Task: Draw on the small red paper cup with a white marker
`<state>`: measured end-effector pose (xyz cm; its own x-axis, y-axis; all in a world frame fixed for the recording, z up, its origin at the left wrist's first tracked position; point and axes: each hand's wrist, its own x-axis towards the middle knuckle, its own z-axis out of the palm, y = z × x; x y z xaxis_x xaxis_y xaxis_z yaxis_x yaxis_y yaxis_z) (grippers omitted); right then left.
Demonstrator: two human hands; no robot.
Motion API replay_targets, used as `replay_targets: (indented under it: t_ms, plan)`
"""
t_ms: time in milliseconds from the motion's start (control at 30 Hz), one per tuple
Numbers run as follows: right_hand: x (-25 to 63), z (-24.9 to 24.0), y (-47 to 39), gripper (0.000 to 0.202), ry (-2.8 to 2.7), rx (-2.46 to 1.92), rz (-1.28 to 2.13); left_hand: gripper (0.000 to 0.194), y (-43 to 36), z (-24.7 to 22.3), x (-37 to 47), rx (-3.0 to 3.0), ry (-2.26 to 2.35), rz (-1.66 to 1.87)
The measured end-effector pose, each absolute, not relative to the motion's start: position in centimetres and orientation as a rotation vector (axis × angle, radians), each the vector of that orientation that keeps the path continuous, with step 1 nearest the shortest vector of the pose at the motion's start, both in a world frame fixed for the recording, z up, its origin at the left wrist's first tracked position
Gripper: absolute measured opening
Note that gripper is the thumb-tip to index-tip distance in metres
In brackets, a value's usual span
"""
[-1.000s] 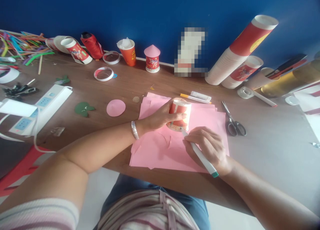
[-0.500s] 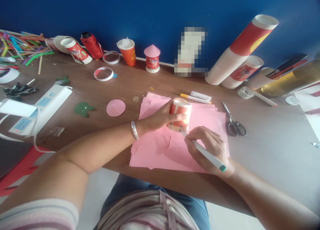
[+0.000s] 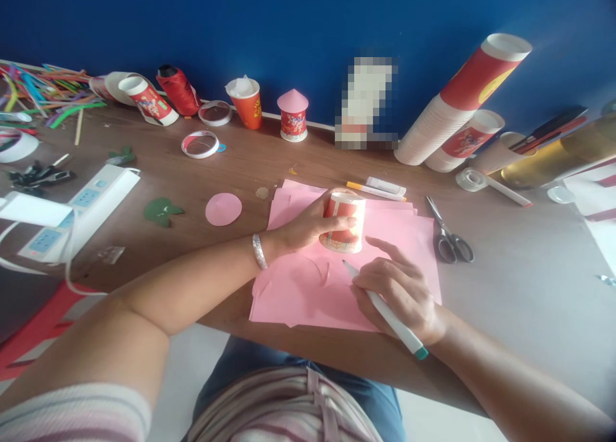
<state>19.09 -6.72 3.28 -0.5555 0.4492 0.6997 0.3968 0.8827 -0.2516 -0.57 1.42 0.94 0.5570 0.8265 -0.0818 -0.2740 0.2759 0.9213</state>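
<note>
My left hand (image 3: 315, 222) is wrapped round a red and white paper cup (image 3: 345, 222), holding it above several sheets of pink paper (image 3: 308, 301). Marks show round the cup's lower band. In my right hand (image 3: 397, 288) is a white marker pen (image 3: 392, 317) with a green end, its tip pointing up and left, apart from the cup. The index finger of that hand is stretched out toward the cup. A curled strip (image 3: 323, 272) of pink paper lies on the sheets below the cup.
Scissors (image 3: 450, 233) and two markers (image 3: 378, 188) lie around the sheets. To the left are a pink paper disc (image 3: 224, 209), a green paper cutout (image 3: 161, 211) and a power strip (image 3: 84, 214). Behind stand a cup with a pink cone roof (image 3: 293, 116) and a leaning cup stack (image 3: 462, 102).
My right hand has drawn the marker tip down and away from the cup's lower edge, and its index finger has lifted out. The cup has shifted slightly left in my left hand.
</note>
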Motion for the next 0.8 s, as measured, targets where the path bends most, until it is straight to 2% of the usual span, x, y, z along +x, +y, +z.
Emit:
replay_targets:
  t_ms: [167,333,533,800]
  plan:
    - [19.0,3.2,-6.8,0.019,-2.245,-0.593,0.104,0.055,1.6,0.8,-0.4,0.993,0.597,0.877]
    - [18.6,3.2,-6.8,0.019,-2.267,-0.562,0.122,0.048,1.6,0.9,-0.5,1.002,0.570,0.818]
    - [18.4,3.1,-6.8,0.017,-2.283,-0.516,0.123,0.061,1.4,1.1,-0.5,1.075,0.666,0.773]
    - [19.6,3.1,-6.0,0.020,-2.144,-0.624,-0.006,0.055,1.2,1.4,-0.5,1.017,0.637,0.805]
